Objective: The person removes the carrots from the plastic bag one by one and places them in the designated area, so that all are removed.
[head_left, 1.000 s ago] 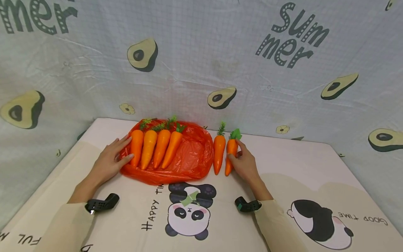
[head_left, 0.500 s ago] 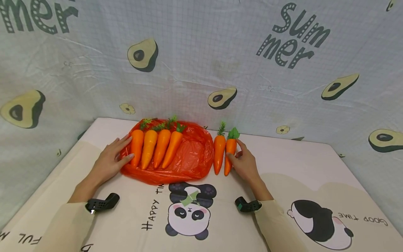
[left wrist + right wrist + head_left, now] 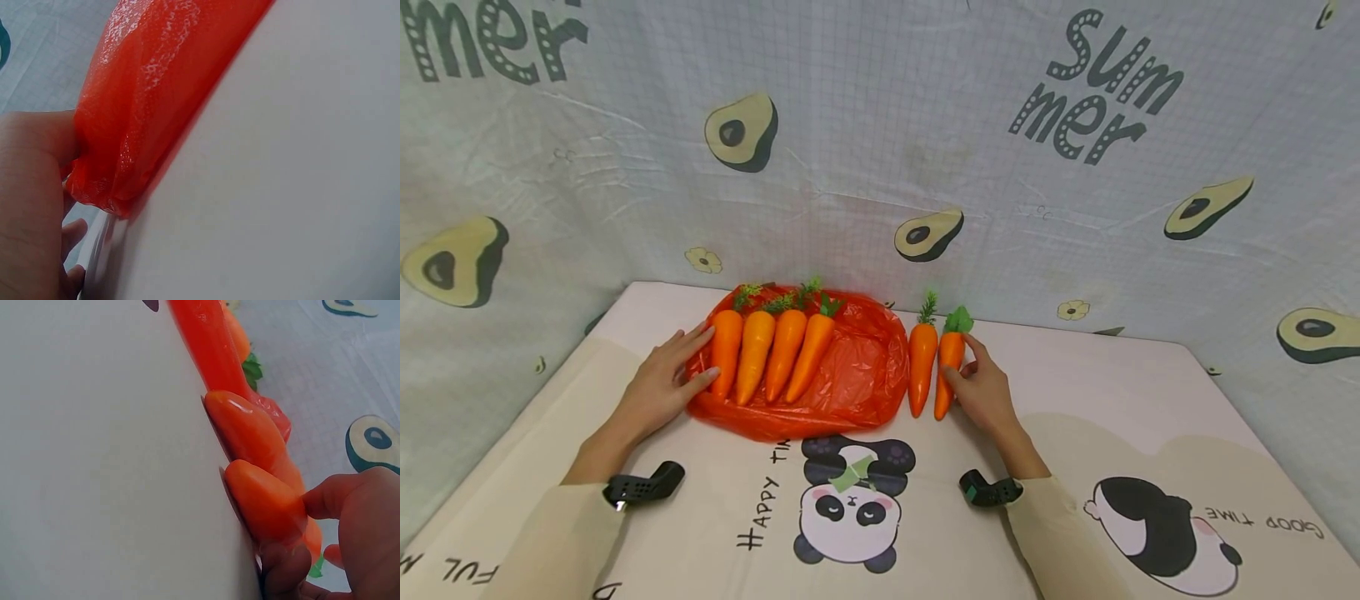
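Several orange carrots (image 3: 755, 357) with green tops lie side by side in the left part of an open red plastic bag (image 3: 865, 367). My left hand (image 3: 658, 379) holds the bag's left edge, thumb and fingertips reaching over it to the leftmost carrot (image 3: 726, 350). Close up in the left wrist view, the thumb (image 3: 53, 134) meets the crumpled red plastic. Just right of the bag stretches one carrot (image 3: 922, 367) on the table. Beside it, my right hand (image 3: 983, 385) grips another carrot (image 3: 951, 350) between thumb and fingers, its pointed end towards me.
The table (image 3: 1120, 400) wears a pale cover printed with pandas and lettering. Behind its far edge hangs a cloth (image 3: 835, 167) with avocado prints. A black strap device (image 3: 643, 483) sits on the left wrist, another (image 3: 991, 489) on the right.
The carrot in my right hand has shifted very slightly left towards the one beside it. My left hand and the bag stay where they were.
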